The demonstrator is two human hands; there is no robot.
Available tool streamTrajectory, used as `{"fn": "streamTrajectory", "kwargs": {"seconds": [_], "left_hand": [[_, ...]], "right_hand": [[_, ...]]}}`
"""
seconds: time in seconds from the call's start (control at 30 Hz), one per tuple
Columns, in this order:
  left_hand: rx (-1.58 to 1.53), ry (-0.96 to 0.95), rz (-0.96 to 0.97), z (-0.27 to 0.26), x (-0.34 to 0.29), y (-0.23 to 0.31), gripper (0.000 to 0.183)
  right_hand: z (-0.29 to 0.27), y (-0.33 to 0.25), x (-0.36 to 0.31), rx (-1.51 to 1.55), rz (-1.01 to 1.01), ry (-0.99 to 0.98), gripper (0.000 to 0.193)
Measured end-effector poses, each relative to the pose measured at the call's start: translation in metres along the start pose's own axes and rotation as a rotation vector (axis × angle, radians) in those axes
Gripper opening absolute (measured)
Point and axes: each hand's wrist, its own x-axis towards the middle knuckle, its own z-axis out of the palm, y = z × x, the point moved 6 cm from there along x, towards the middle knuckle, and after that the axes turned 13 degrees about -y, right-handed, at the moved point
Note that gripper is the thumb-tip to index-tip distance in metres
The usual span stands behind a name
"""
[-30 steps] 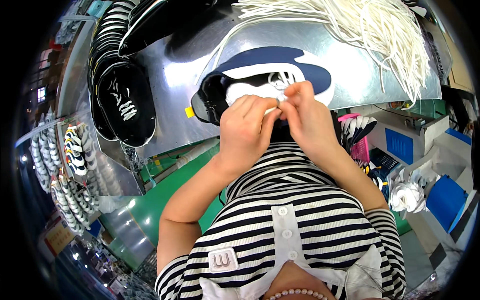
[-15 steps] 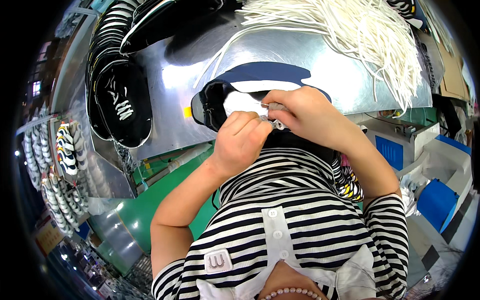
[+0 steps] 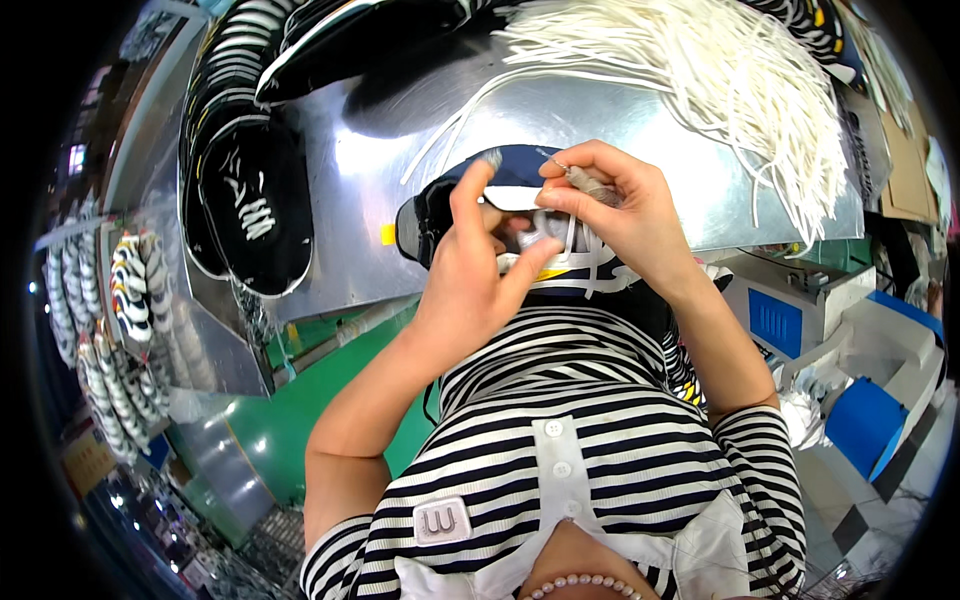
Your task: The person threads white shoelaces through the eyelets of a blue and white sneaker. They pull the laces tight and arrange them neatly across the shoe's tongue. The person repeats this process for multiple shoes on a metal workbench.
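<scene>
A navy and white shoe (image 3: 516, 166) with a dark heel lies at the table's near edge, against my body. My left hand (image 3: 472, 250) is over its opening, index finger raised and thumb stretched out, with the other fingers partly hidden in the opening. My right hand (image 3: 632, 205) closes round a thin metal hook tool (image 3: 592, 186) with a grey wrapped handle, its tip pointing up and left above the shoe. White lace (image 3: 572, 235) hangs across the shoe's front below that hand.
A heap of loose white shoelaces (image 3: 690, 70) covers the far right of the metal table (image 3: 350, 235). Stacked black shoe uppers (image 3: 255, 205) line its left side. Striped pieces hang on a rack (image 3: 130, 290) farther left. A grey and blue machine (image 3: 800, 300) stands at the right.
My left hand has let go of its pinch and spread its fingers. My right hand has lifted the hook tool up and away from the lace, and the shoe has tilted, showing its laced front.
</scene>
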Motion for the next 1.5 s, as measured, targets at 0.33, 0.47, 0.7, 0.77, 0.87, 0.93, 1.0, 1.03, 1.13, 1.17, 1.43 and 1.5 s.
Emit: {"fn": "streamTrajectory", "kwargs": {"seconds": [0.33,0.47,0.7,0.77,0.87,0.93,1.0,1.03,1.13,1.17,1.43,1.5], "left_hand": [[0.048,0.332,-0.098,-0.005,0.011,-0.015,0.037],[0.049,0.375,-0.073,-0.002,0.009,-0.013,0.032],[0.08,0.24,-0.068,-0.001,0.007,-0.012,0.031],[0.081,0.238,-0.065,-0.001,0.007,-0.011,0.032],[0.112,0.224,-0.05,-0.001,0.006,-0.013,0.032],[0.135,0.203,-0.041,0.001,0.006,-0.011,0.033],[0.188,0.205,0.008,0.006,0.006,0.0,0.033],[0.235,0.221,0.056,0.009,0.006,0.008,0.034],[0.14,0.282,0.028,0.004,0.011,-0.005,0.035],[0.107,0.196,-0.101,0.003,0.011,-0.009,0.036],[-0.215,0.265,-0.147,-0.005,0.025,-0.022,0.03],[-0.457,0.271,-0.188,-0.007,0.026,-0.024,0.028]], "right_hand": [[0.003,-0.005,-0.007,0.122,-0.037,0.046,0.02],[-0.007,-0.014,-0.016,-0.074,-0.042,0.106,0.021],[-0.001,-0.022,-0.029,-0.482,-0.002,0.01,0.016],[-0.001,-0.026,-0.026,-0.546,0.004,-0.021,0.015],[0.002,-0.029,-0.021,-0.644,-0.012,-0.062,0.015],[0.006,-0.031,-0.015,-0.744,-0.059,-0.069,0.015],[0.016,-0.031,-0.005,-0.874,-0.13,-0.061,0.016],[0.024,-0.025,0.0,-1.005,-0.076,-0.015,0.018],[0.03,-0.027,0.007,-1.049,-0.077,0.047,0.021],[0.025,-0.028,0.005,-0.994,-0.109,0.039,0.021],[-0.024,-0.022,-0.044,-0.544,0.257,0.18,0.022],[-0.027,-0.002,-0.041,-0.621,0.147,0.263,0.019]]}}
